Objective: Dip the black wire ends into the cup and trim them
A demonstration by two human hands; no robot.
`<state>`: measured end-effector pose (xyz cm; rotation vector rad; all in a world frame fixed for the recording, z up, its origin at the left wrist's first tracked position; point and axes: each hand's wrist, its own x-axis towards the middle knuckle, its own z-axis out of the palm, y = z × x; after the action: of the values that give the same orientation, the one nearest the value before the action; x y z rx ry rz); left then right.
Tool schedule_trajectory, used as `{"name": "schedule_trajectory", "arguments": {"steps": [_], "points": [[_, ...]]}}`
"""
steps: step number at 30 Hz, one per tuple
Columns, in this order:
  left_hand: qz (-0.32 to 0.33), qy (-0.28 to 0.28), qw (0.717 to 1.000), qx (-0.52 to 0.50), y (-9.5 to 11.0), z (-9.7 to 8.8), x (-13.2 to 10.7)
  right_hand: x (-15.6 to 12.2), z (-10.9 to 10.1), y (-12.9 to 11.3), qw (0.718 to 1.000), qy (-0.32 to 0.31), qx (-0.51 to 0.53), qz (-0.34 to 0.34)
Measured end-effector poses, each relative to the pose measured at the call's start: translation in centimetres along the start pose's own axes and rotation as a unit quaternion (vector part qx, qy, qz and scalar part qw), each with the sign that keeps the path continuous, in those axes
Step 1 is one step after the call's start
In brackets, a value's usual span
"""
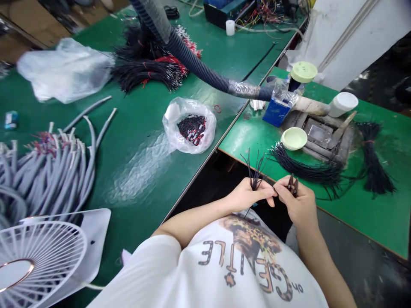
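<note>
My left hand point(244, 196) is closed round a small bunch of thin black wires point(255, 171), whose ends fan out above the fingers. In my right hand point(300, 205) sits a pair of dark snips point(293, 185), blades pointing up out of the fist. The thumb and forefinger of that hand pinch at something tiny by the left fingertips, too small to make out. Just beyond my hands, a bundle of black wires with bared ends point(308, 169) lies on the green bench point(369, 222). Next to it is a pale green dish point(294, 138).
A plastic bag of small black and red parts point(189, 147) sits on the left table. Grey cables point(61, 171) and a white fan point(41, 256) stand at left. A ribbed hose point(199, 64) crosses overhead to a soot-stained tray point(340, 149). A tied black bundle point(374, 158) lies right.
</note>
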<state>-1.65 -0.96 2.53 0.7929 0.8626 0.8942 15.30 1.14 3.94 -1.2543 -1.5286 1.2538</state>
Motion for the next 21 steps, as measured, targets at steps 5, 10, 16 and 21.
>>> {"name": "schedule_trajectory", "arguments": {"steps": [5, 10, 16, 21], "points": [[0.008, -0.062, 0.998, 0.028, 0.0, -0.5, -0.4, 1.6, 0.0, -0.5, 0.979, 0.033, 0.183, 0.086], [-0.005, -0.091, 0.995, 0.043, -0.2, -0.8, -0.5, 2.7, 0.1, -0.7, 0.965, 0.022, 0.217, 0.146], [-0.029, -0.106, 0.993, 0.038, -0.2, -0.9, -0.5, 2.9, 0.3, -0.5, 0.967, 0.008, 0.208, 0.147], [-0.021, -0.096, 0.995, -0.008, -1.1, -1.3, 0.0, 1.7, -0.4, -1.0, 0.982, 0.025, 0.167, 0.080]]}}
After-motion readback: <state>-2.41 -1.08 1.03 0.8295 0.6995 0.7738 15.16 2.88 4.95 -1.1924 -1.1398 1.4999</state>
